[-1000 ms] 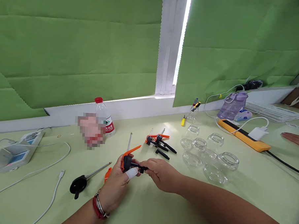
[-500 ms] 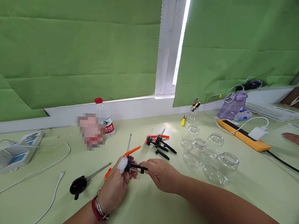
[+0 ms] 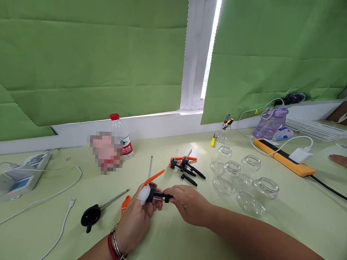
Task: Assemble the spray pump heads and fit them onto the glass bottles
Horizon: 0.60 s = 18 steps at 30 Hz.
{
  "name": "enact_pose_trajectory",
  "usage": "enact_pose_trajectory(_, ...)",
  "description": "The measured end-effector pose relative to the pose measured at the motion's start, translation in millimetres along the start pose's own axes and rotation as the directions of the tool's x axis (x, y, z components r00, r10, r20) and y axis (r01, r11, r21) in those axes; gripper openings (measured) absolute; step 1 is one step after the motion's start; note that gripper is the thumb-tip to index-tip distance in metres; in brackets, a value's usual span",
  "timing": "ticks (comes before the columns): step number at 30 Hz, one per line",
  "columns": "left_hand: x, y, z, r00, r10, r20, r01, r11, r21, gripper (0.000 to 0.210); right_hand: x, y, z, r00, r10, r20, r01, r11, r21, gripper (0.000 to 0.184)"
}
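Observation:
My left hand is closed around a crank assembly with a black round body, a thin metal rod pointing away and an orange strip. Something white is wrapped around or lies at my left thumb. My right hand pinches the black handle at the assembly's right side, its fingers covering the end. A slim metal pin runs beside that handle. Past my hands lie two similar black-and-orange assemblies and a loose black handle. An orange piece is partly behind my left hand.
Several glass jars stand to the right. At left lie a black lid with a metal rod and a white cable. An orange power strip, a purple bottle and another person's hand are farther right.
Both hands and the crank assembly have shifted very slightly to the right. More of the orange piece shows beside my left hand. The grips look the same.

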<state>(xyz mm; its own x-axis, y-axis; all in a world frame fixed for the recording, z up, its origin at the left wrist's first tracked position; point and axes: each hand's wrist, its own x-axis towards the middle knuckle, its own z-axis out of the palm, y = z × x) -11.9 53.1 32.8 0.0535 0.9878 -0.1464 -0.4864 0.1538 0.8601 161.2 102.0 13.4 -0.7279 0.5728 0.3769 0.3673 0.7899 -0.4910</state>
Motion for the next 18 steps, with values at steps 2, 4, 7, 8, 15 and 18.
enact_pose_trajectory(2, -0.7, -0.7, 0.1, 1.000, 0.000, -0.007, 0.000, 1.000, -0.006, 0.031, 0.0, 0.2, -0.4, 1.000, -0.004, -0.006, 0.004, 1.000, -0.001, 0.027)
enact_pose_trajectory(4, -1.4, -1.0, 0.3, 1.000, -0.004, -0.007, 0.004, 1.000, -0.010, 0.032, 0.2, 0.1, -0.9, 1.000, -0.006, -0.011, 0.006, 1.000, 0.003, 0.027)
enact_pose_trajectory(7, -2.6, -0.8, 0.9, 1.000, -0.010, 0.000, 0.010, 1.000, -0.015, 0.033, 0.4, -0.3, -1.1, 1.000, -0.010, -0.016, 0.010, 1.000, 0.009, 0.027)
enact_pose_trajectory(8, -3.1, -0.7, 1.2, 1.000, -0.010, 0.001, 0.010, 1.000, -0.018, 0.033, 0.3, -0.3, -0.9, 1.000, -0.008, -0.020, 0.008, 1.000, 0.009, 0.026)
enact_pose_trajectory(15, -4.7, -1.0, 1.2, 1.000, -0.015, 0.007, 0.015, 0.999, 0.031, 0.033, -0.4, 0.0, -0.9, 1.000, 0.005, -0.026, -0.004, 1.000, 0.028, 0.025)
enact_pose_trajectory(18, -4.5, -1.2, 0.9, 1.000, -0.015, 0.020, 0.014, 0.998, 0.054, 0.031, -0.2, -1.4, -1.0, 0.999, -0.021, -0.037, 0.022, 0.999, 0.038, 0.026)
